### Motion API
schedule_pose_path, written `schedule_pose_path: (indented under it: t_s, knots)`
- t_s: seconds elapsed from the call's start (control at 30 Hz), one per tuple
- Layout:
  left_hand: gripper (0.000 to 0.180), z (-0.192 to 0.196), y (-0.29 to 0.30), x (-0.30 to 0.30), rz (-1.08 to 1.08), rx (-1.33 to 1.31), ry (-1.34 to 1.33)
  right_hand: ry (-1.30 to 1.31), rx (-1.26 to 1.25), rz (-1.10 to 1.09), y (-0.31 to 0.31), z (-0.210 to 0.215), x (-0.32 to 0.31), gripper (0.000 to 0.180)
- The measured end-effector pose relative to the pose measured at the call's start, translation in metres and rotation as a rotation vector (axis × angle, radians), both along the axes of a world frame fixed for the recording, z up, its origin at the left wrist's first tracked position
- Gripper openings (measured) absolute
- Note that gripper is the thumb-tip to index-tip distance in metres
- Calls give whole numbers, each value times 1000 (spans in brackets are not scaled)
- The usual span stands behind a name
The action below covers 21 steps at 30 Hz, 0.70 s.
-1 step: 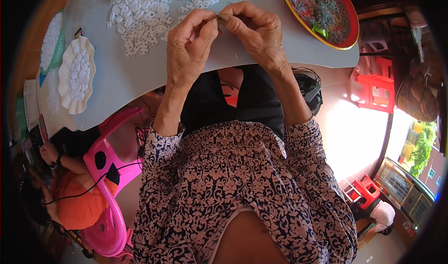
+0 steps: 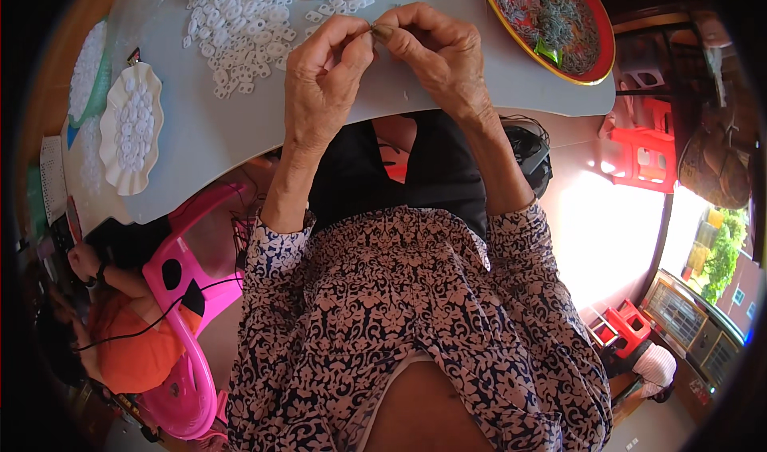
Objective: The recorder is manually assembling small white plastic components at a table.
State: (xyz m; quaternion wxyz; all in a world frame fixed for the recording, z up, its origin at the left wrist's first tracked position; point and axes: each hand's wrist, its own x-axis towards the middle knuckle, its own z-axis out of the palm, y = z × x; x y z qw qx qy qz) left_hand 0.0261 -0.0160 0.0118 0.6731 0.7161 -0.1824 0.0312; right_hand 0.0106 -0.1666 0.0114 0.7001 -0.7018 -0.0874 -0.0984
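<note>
Above the near edge of the grey table (image 2: 208, 136), my left hand (image 2: 326, 77) and my right hand (image 2: 441, 62) meet fingertip to fingertip. Both are closed in a pinch; whatever sits between the tips is too small and covered to name. Just beyond my left hand spreads a heap of small white plastic pieces (image 2: 244, 25), some oval, some flat with holes. To the right of my right hand stands a round red tray (image 2: 601, 29) with a yellow rim, filled with small grey pieces like wire hooks or springs and a bright green scrap (image 2: 548, 51).
A cream scalloped dish (image 2: 128, 182) of white oval pieces stands at the table's left, near a green container (image 2: 104, 77) of white pieces. Left below, a person in orange (image 2: 136, 340) is by a pink chair (image 2: 188, 324). Red stools (image 2: 643, 156) stand at right.
</note>
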Motion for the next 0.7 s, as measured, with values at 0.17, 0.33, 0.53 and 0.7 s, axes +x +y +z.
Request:
schedule_pose_path:
  t_s: [0.17,0.33,0.53,0.7]
  knots:
    - [10,2,3,-1,-14,82,-16,-1,-132,-9,-2,1,0,14]
    - [10,-1,4,-1,-35,75,-62,-19,-70,-5,-1,1,0,14]
    - [11,3,3,-1,-90,54,18,52,38,-5,-3,4,0,9]
    - [13,3,5,-1,-112,-40,86,37,142,2,-3,0,1,10]
